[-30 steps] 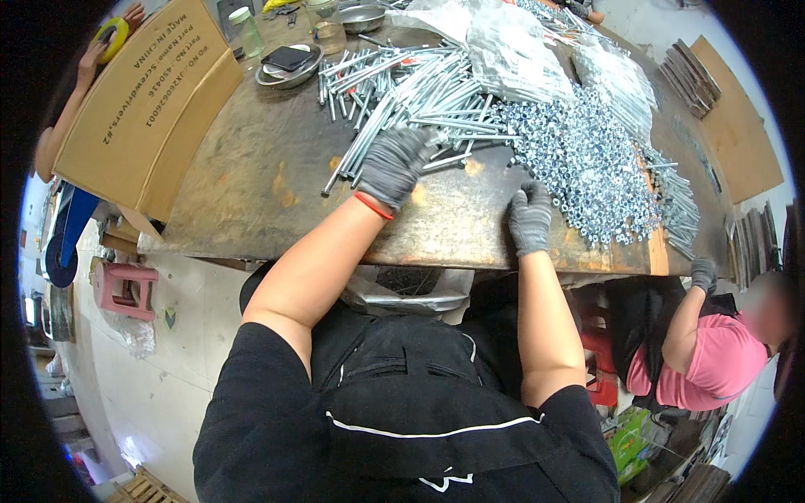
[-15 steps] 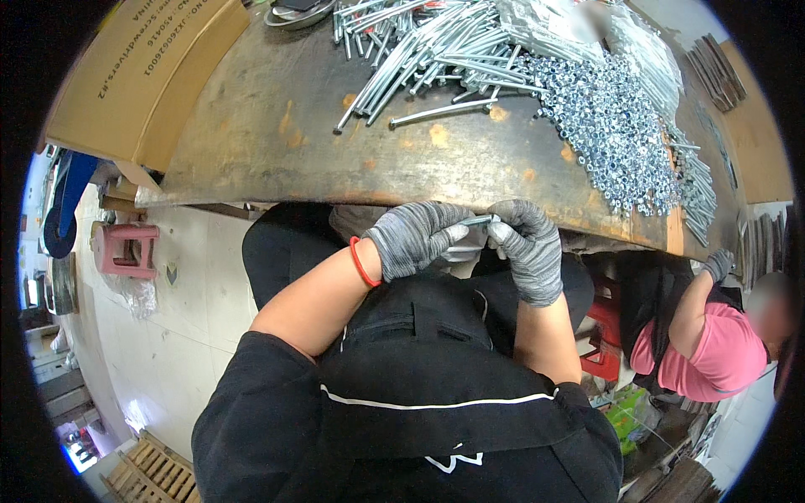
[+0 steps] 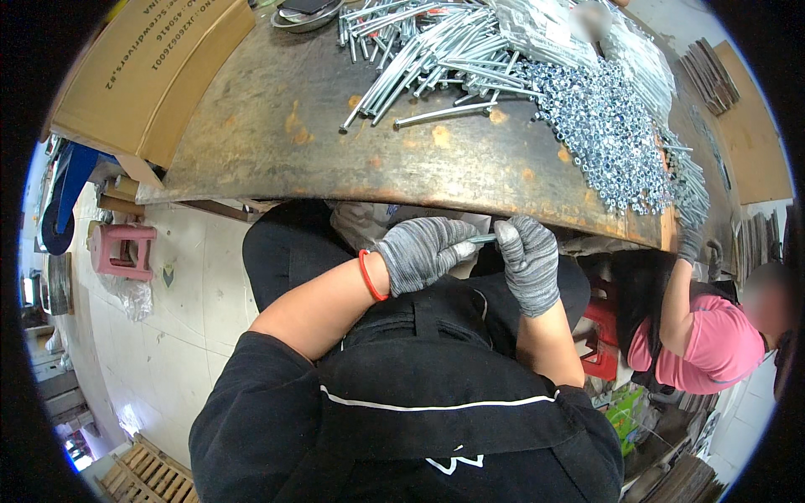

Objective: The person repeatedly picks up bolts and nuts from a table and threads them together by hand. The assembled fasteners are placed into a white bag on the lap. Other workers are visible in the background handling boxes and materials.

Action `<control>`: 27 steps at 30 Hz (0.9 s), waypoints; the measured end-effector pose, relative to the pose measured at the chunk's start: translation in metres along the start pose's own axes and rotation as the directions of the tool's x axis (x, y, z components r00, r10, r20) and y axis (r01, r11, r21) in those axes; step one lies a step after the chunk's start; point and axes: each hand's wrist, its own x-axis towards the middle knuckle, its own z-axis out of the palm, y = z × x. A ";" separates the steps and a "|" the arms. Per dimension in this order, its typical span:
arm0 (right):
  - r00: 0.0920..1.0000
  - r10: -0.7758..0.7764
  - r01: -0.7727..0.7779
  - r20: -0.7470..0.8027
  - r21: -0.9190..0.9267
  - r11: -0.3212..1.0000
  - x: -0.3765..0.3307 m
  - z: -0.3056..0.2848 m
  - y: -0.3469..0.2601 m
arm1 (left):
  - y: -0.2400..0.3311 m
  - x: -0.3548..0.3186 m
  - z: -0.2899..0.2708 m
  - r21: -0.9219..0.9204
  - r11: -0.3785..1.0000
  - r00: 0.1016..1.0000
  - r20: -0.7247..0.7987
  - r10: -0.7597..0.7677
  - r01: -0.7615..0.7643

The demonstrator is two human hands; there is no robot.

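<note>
In front of my lap, just off the table's near edge, my left hand (image 3: pixel 426 253) in a grey knit glove is closed round a silver bolt (image 3: pixel 483 239). Only a short length of it shows; the rest is hidden in the glove. My right hand (image 3: pixel 530 264), gloved alike, pinches the bolt's other end between thumb and fingers. Whether a nut sits at that end cannot be seen. Beyond my hands on the table (image 3: pixel 277 159) lie a heap of long silver bolts (image 3: pixel 444 54) and a wide pile of small silver nuts (image 3: pixel 599 126).
A cardboard box (image 3: pixel 176 84) stands at the table's left, near a round metal dish (image 3: pixel 306 18). Clear plastic bags (image 3: pixel 549 33) lie at the back. To the right a co-worker in a pink shirt (image 3: pixel 713 344) reaches to smaller screws (image 3: pixel 692 189). A pink stool (image 3: pixel 123 251) is on the floor.
My right hand has turned, its fingers now folded in with the thumb up against the bolt's end. My left hand shifted slightly down. The co-worker's hand has reached to the screws.
</note>
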 end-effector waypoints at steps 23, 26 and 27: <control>0.968 -0.247 0.240 -0.039 0.429 0.871 -0.003 0.020 -0.038 | -0.044 -0.006 -0.015 -0.804 0.594 0.929 -0.241 -0.279 -0.030; 0.992 -0.096 0.110 -0.081 0.189 0.976 -0.007 0.027 -0.003 | -0.019 -0.014 -0.016 -0.505 0.863 0.999 0.027 0.021 -0.004; 1.000 0.010 -0.005 -0.016 0.281 0.960 -0.014 0.025 -0.004 | -0.011 -0.018 -0.009 -0.637 0.770 1.000 0.026 0.011 0.008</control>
